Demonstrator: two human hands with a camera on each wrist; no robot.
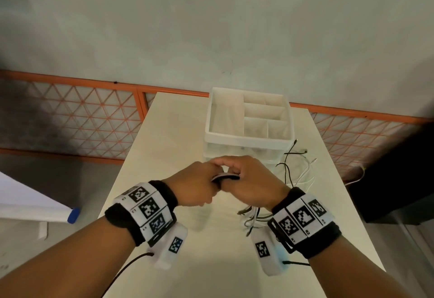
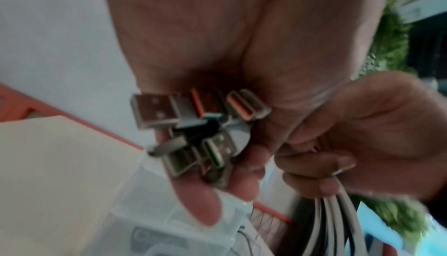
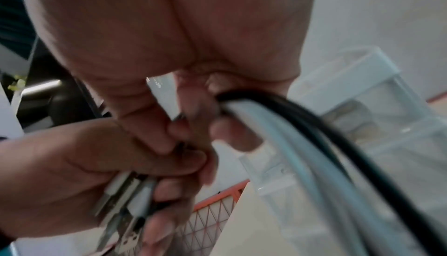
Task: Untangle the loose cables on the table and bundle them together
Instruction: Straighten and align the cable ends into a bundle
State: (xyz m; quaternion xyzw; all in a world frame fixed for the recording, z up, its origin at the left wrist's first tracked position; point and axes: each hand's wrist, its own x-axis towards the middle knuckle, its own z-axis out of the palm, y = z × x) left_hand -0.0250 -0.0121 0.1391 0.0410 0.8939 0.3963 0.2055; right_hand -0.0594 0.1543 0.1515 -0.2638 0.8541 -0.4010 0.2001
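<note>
Your left hand grips the metal plug ends of the black and white cables; your right hand is curled round the cords beside it. Cords run rightward, tails spread on the pale surface. Pull hard and plugs could slip unevenly, or tails snag the white plastic organiser box.

Organizer box sits at table far centre, both hands meet just before it holding cables trailing right onto the tabletop.
</note>
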